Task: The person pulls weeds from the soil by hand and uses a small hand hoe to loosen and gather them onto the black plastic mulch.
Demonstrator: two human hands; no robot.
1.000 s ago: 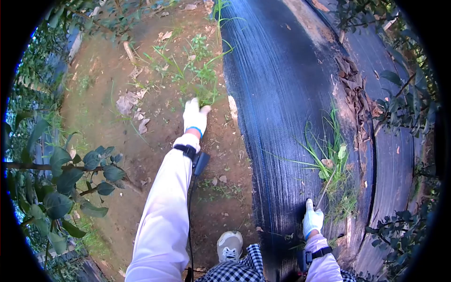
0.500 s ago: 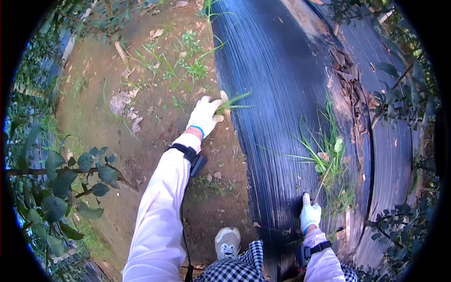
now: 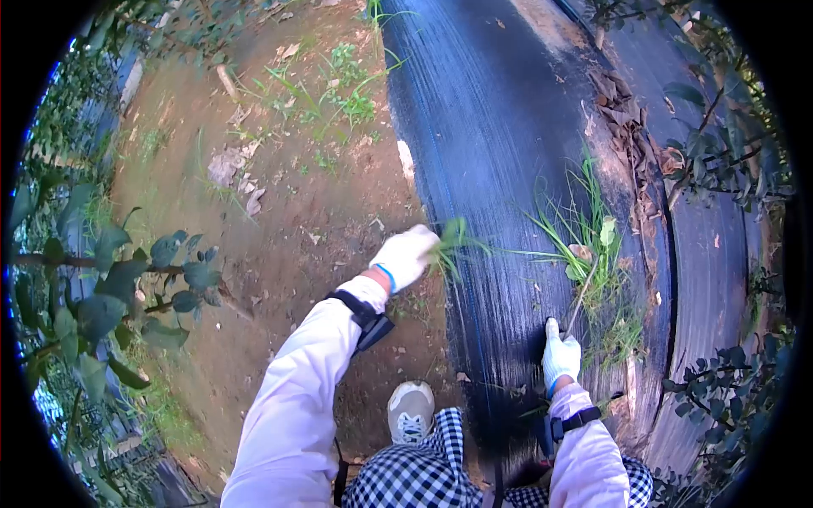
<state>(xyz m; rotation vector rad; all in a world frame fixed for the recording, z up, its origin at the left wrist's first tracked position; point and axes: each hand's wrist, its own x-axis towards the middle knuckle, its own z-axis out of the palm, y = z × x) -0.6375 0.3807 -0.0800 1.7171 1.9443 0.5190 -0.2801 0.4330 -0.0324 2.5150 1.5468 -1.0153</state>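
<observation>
My left hand (image 3: pixel 406 256), in a white glove, is closed on a tuft of green grass (image 3: pixel 457 245) whose blades hang over the edge of the black plastic sheet (image 3: pixel 474 127). Lower right, my right hand (image 3: pixel 561 356), gloved as well, is closed round a thin stick-like tool (image 3: pixel 582 296) that slants up toward a clump of tall grass (image 3: pixel 593 237) growing beside the sheet. The thumb of that hand points up, over the sheet. Where the tool's far end meets the grass, it is hard to make out.
Bare soil (image 3: pixel 279 203) with small weeds (image 3: pixel 351 106) and dry leaves (image 3: pixel 227 165) lies to the left. Leafy branches (image 3: pixel 110 288) reach in from the left, others from the right. My shoe (image 3: pixel 411 412) stands at the bottom. Brown leaves (image 3: pixel 627 127) line the sheet's right side.
My left hand has moved down and to the right with the grass in it, away from the sheet's pale torn edge. My right hand has shifted up slightly.
</observation>
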